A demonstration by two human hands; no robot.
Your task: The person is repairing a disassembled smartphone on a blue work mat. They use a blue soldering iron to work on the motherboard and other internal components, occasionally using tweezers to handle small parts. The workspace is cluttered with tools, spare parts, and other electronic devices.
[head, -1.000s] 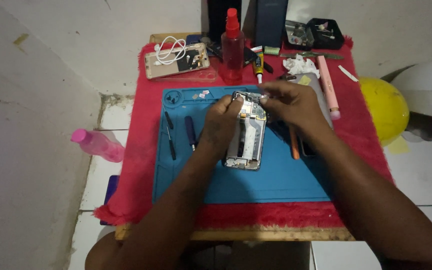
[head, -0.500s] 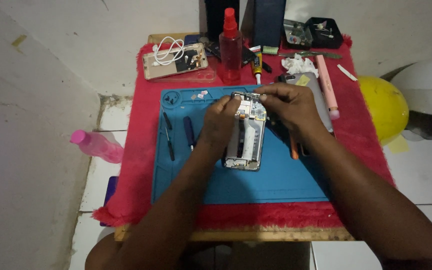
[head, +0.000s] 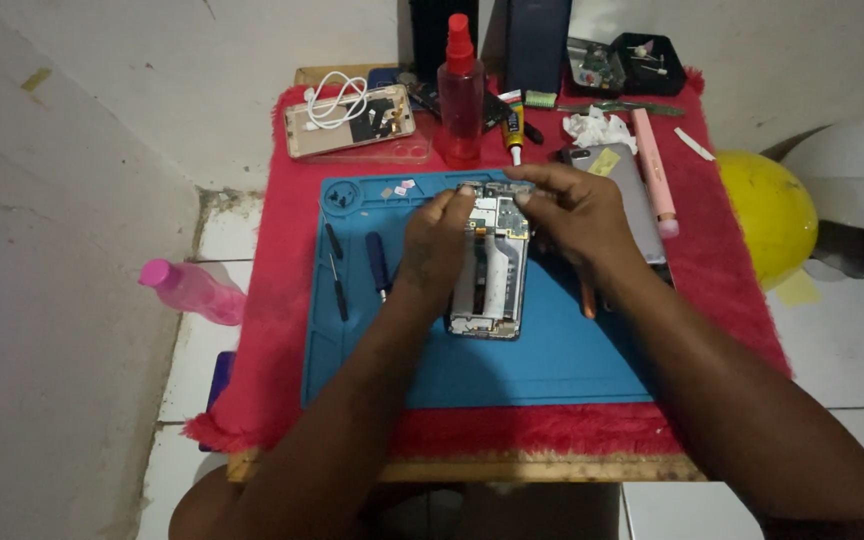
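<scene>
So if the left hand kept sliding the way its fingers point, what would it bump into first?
Probably the red spray bottle beyond the opened phone; the left hand points up the blue mat, though depth is unclear.

Bare blue mat below opened phone

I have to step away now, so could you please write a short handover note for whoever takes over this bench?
Left hand: fingertips on the upper edge of the opened phone, palm over its left side.
Right hand: fingers pinching at the phone's top end; whether they hold a small part cannot be told.
The phone lies back off, insides showing, on the blue mat.
Screwdrivers lie left of it on the mat; the grey back cover lies to the right.
Done: phone opened. Left: work at its top end, and closing it.
</scene>
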